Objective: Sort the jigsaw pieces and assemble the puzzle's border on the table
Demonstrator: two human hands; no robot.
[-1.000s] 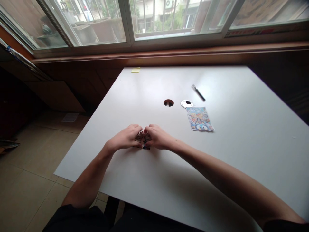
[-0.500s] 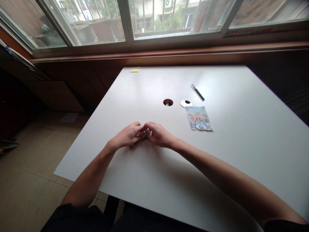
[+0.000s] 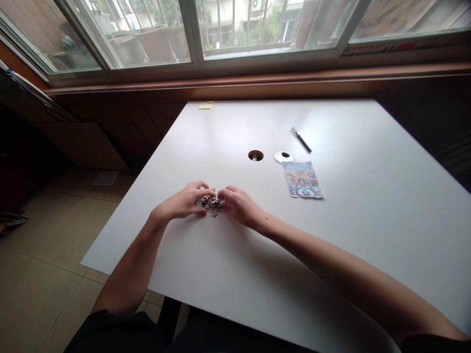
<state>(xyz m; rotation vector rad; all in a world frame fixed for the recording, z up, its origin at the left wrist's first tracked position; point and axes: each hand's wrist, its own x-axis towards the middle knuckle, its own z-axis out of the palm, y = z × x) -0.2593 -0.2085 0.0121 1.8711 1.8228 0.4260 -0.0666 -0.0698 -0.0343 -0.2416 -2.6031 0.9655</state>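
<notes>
The left hand and right hand are resting close together on the white surface, fingertips pinching a small heap of puzzle pieces lying between them. A second ago the hands were cupped tight around a bundle; now they are spreading, and the pieces are spilling loose onto the surface. The printed picture sheet, pen and round cap are lying well apart.

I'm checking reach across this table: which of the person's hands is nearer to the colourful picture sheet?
Right. The right hand lies left of and nearer the person than the picture sheet, apart from it; the left hand is farther left, beyond the small pile of pieces.
</notes>
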